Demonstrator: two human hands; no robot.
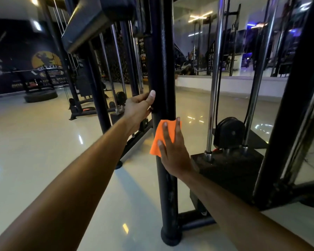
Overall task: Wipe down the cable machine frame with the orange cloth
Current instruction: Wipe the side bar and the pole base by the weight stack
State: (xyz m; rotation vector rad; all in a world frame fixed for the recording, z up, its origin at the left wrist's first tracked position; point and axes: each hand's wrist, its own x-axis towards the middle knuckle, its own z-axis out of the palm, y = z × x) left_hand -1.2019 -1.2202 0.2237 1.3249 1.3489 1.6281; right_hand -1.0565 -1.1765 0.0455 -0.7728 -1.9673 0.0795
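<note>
Orange cloth is pressed flat against the black upright post of the cable machine frame, centre of view, roughly mid-height on the post.

Left to right:
- Left hand, just left of the post and a bit above the cloth. Thumb is laid up along the post's left face, palm against its side; remaining fingers are hidden behind the post, so a full wrap can't be confirmed. Prob. placed there to brace the body/steady the reach while the other hand works.
- Post itself: scuffed paint lower down near the foot; that section is likely still to be wiped.
- Right hand: fingers straight and spread over the cloth, nothing pinched. Cloth is trapped between palm/fingers and post, so max contact area and even pressure for an up/down stroke.
- Further right: chrome guide rods and pulley on the base block, untouched, well apart from both hands.
</note>
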